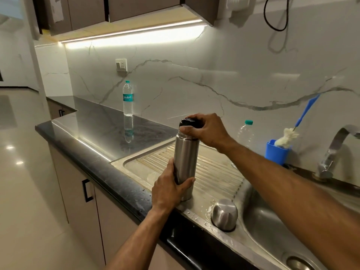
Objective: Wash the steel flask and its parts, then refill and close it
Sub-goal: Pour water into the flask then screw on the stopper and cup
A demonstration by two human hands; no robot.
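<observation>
The left hand (171, 190) wraps round the flask (186, 158); the right hand (208, 130) grips its black stopper (190, 122), maybe pressing down.

The right hand (206, 131) covers most of the black stopper (190, 122), so where stopper meets the flask (186, 162) neck can't be made out. The left hand (169, 189) wraps the flask's lower body and hides that side of it; its fingertips are out of sight behind the steel. The right forearm crosses in front of the second plastic bottle (245, 134), hiding its base. The tap (339, 147) runs off the right edge, spout unseen. The sink (259, 221) drain is clipped by the bottom edge. The far bottle (128, 98) label's small print is unreadable. The steel cup (224, 214) sits mouth down, inside hidden.
</observation>
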